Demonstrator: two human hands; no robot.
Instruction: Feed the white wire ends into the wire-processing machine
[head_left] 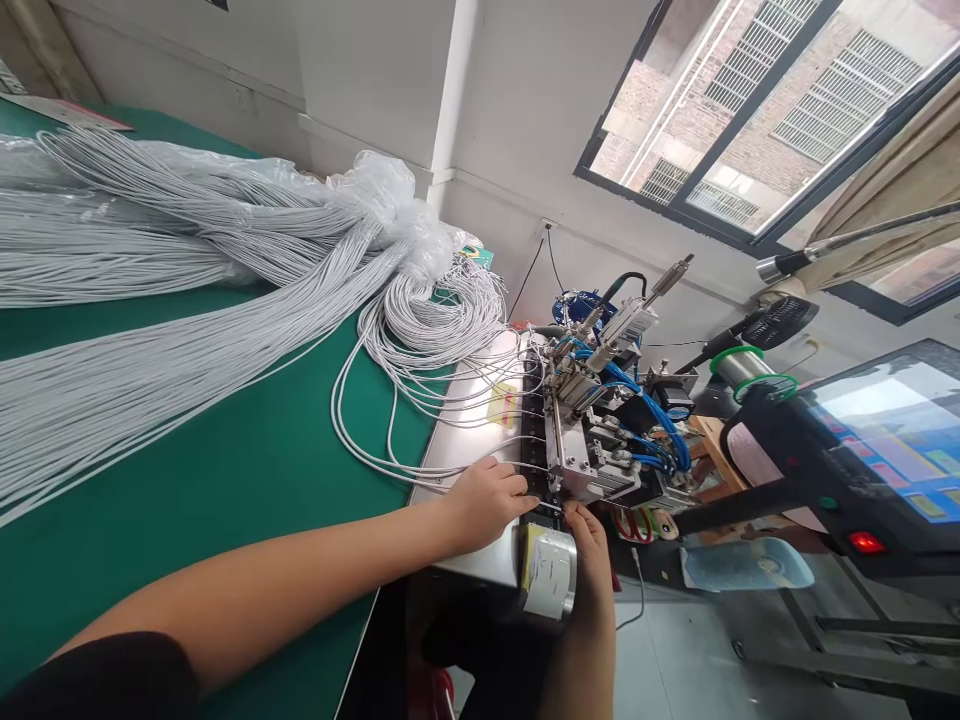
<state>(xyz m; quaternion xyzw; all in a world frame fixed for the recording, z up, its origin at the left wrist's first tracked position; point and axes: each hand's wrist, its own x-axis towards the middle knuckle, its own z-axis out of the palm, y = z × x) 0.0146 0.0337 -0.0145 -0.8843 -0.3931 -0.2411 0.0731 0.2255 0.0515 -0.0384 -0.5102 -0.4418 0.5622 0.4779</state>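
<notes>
My left hand (486, 505) rests at the front edge of a silver machine bed (480, 550), its fingers closed on a grey cable (550, 506). The end of that cable points right, at a black slotted track (533, 400). My right hand (589, 530) is pinched at the cable's tip, on the track's far side; what its fingertips hold is too small to make out. Just above both hands stands the machine's metal head (571, 450) with blue air hoses (667, 425). Several other grey cables lie across the bed with their ends in the track.
Long bundles of grey cable (187, 360) in clear plastic and a coiled heap (442, 315) lie on the green table (300, 450). A taped roller-like part (551, 572) sits below my hands. To the right are a wire spool (742, 370), a touchscreen (892, 430) and a plastic tray (746, 565).
</notes>
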